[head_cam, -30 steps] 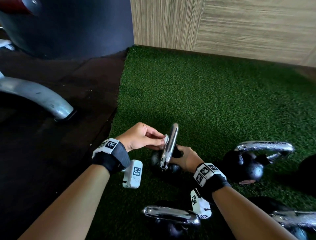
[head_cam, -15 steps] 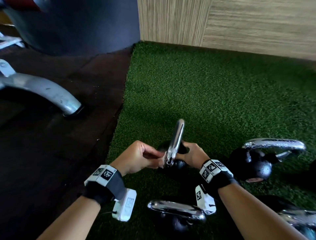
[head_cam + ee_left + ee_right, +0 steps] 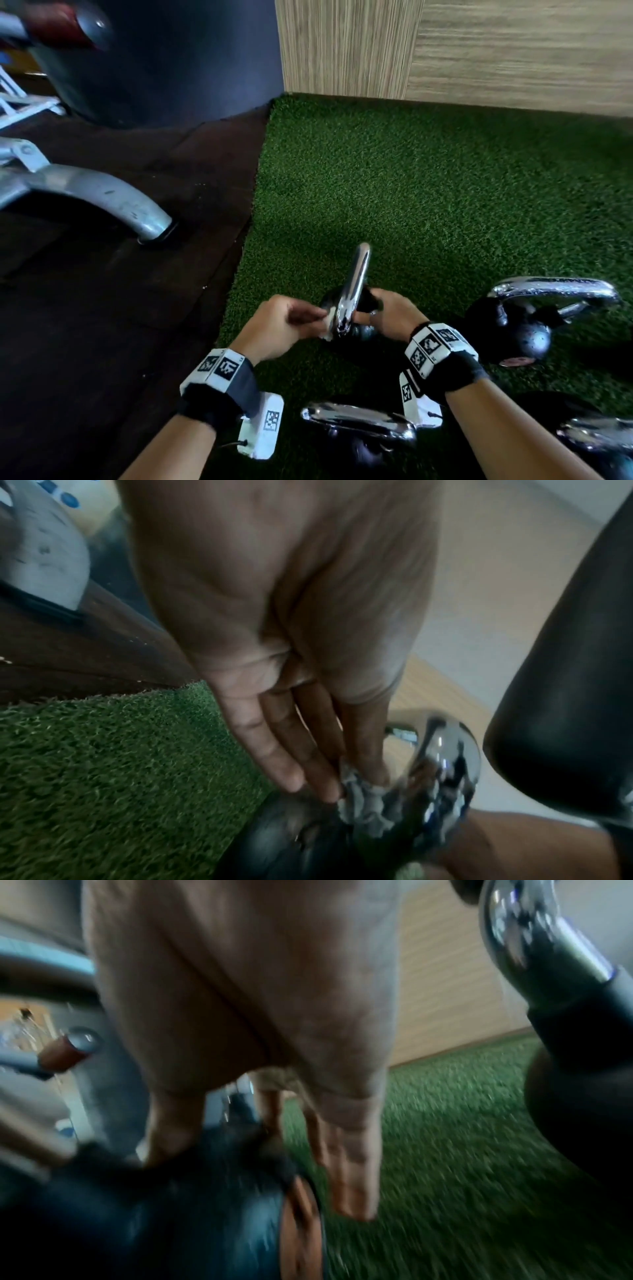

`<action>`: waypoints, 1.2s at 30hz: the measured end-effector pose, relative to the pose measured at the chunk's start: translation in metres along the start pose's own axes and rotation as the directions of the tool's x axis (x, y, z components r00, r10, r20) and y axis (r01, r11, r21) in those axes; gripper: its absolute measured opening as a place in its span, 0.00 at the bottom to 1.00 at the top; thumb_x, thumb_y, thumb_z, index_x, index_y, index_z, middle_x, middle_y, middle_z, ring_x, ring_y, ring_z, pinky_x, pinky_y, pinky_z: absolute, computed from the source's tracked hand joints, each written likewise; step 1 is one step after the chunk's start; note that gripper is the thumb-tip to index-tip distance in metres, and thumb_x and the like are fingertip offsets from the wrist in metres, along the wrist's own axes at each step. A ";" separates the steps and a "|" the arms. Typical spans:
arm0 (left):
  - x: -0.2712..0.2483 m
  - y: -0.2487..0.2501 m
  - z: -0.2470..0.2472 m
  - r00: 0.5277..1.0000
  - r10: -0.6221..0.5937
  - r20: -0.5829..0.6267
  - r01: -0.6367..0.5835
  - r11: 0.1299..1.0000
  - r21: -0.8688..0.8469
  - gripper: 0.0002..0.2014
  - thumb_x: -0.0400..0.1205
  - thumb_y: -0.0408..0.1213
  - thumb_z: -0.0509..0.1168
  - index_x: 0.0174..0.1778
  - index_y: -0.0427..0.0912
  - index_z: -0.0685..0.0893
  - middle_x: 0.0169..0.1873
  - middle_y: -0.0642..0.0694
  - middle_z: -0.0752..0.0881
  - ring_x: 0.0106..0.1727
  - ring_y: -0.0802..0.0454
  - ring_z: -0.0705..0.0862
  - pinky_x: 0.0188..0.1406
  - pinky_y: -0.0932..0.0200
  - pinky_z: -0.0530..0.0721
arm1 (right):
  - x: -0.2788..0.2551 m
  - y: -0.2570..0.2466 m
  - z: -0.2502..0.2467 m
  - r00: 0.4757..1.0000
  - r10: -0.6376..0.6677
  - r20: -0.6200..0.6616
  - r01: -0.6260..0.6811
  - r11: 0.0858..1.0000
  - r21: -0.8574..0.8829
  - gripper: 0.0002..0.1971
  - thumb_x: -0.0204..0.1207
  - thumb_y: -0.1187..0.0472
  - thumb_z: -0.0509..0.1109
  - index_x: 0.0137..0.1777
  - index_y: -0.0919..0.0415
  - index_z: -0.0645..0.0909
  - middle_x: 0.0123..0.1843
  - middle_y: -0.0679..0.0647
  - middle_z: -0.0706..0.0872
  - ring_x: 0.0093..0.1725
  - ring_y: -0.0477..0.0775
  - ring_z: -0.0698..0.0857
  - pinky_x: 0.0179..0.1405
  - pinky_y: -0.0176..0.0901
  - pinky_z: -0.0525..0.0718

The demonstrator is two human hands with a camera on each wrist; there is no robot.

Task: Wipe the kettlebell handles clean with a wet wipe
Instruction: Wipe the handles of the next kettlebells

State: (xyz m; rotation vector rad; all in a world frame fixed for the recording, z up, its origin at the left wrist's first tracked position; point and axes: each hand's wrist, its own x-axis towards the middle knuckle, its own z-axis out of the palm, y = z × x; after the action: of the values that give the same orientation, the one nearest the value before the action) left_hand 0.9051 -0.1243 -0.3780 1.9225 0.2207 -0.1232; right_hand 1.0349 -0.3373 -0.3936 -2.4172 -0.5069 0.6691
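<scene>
Since a moment ago the two hands have slid lower on the chrome handle [image 3: 354,284], from near its top bend down toward where it joins the black ball, and the head view has drifted so the grey metal leg [image 3: 102,195] on the left is sitting further into the picture.

The kettlebell being cleaned [image 3: 363,330] is sitting on the green turf [image 3: 428,192], near its left edge, with its handle seen edge-on and rising up and away. The left hand [image 3: 284,325] is pinching a crumpled wet wipe [image 3: 368,810] between thumb and fingertips and pressing it against the lower left side of the handle; in the left wrist view the wipe is bunched right where chrome meets the black body. The right hand [image 3: 390,313] is lying over the right side of the ball just beside the handle's base, its fingers bent round the ball and steadying it.

Three more kettlebells are lying around this one: one to the right [image 3: 520,329] with its chrome handle level across the top, one in front between the forearms [image 3: 356,425], and one at the lower right corner [image 3: 599,442], partly cut off. Dark brown flooring [image 3: 120,308] is running along the left of the turf, and a wood-grain wall [image 3: 479,51] is standing behind it.
</scene>
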 end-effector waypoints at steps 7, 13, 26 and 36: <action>0.007 0.051 -0.024 0.992 0.020 -0.125 -0.079 0.869 -0.488 0.14 0.69 0.41 0.82 0.49 0.42 0.94 0.44 0.38 0.94 0.44 0.49 0.93 0.42 0.61 0.91 | -0.051 -0.056 -0.073 0.827 -0.323 -0.461 0.426 0.894 0.138 0.11 0.69 0.52 0.84 0.51 0.41 0.93 0.43 0.33 0.92 0.41 0.29 0.87 0.40 0.19 0.79; 0.012 0.082 -0.012 0.988 0.110 -0.107 -0.146 0.890 -0.433 0.16 0.69 0.48 0.81 0.48 0.43 0.94 0.44 0.41 0.94 0.46 0.52 0.93 0.45 0.61 0.91 | -0.061 -0.074 -0.068 0.844 -0.404 -0.352 0.501 0.829 0.249 0.21 0.62 0.48 0.87 0.57 0.43 0.92 0.50 0.37 0.93 0.48 0.33 0.90 0.50 0.29 0.85; 0.033 0.034 0.004 0.988 -0.111 0.105 0.033 0.828 0.560 0.50 0.72 0.28 0.80 0.88 0.55 0.62 0.83 0.50 0.72 0.78 0.52 0.76 0.68 0.62 0.81 | -0.007 0.002 -0.035 0.874 0.197 -0.444 0.041 0.881 0.471 0.10 0.69 0.56 0.85 0.49 0.56 0.94 0.39 0.53 0.94 0.38 0.53 0.94 0.51 0.54 0.93; 0.037 0.006 0.049 0.972 -0.017 0.235 -0.111 0.848 0.518 0.70 0.63 0.55 0.87 0.89 0.50 0.42 0.87 0.49 0.54 0.88 0.47 0.61 0.85 0.43 0.68 | 0.027 0.006 0.001 0.910 0.167 -0.380 0.045 0.871 0.490 0.12 0.70 0.58 0.84 0.53 0.49 0.93 0.43 0.41 0.93 0.43 0.39 0.91 0.51 0.35 0.88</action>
State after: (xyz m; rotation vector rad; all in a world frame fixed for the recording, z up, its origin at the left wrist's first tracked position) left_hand 0.9431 -0.1689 -0.3973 2.4395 -0.0283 -0.4105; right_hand 1.0567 -0.3283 -0.4075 -2.0056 -0.0628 0.2471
